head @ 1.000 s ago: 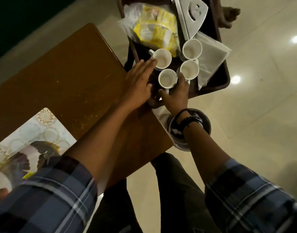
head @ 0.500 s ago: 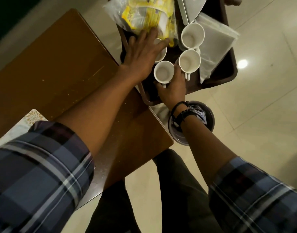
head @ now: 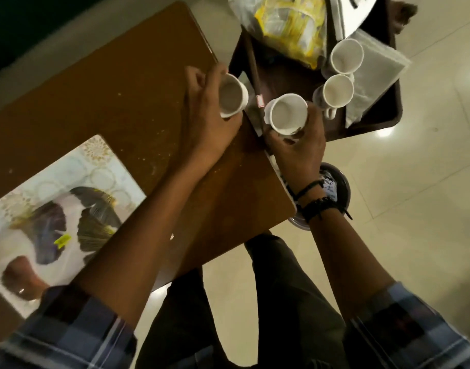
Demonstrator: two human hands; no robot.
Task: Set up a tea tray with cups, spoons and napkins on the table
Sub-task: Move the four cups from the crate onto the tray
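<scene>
glossy tiled floor [head: 428, 182], wooden table [head: 108, 102], seemingly ceramic cups [head: 337, 90]

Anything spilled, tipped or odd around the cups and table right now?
No spill or breakage shows. Pale crumbs or specks dot the brown table. Each hand holds a white cup: left hand one cup, right hand another. Two cups remain in the dark tray.

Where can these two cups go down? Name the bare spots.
Free: bare wooden table between the patterned tray and the far edge, left of the left hand. The patterned tray's surface also looks empty. Crowded: dark tray with two cups, napkins, yellow packet.
</scene>
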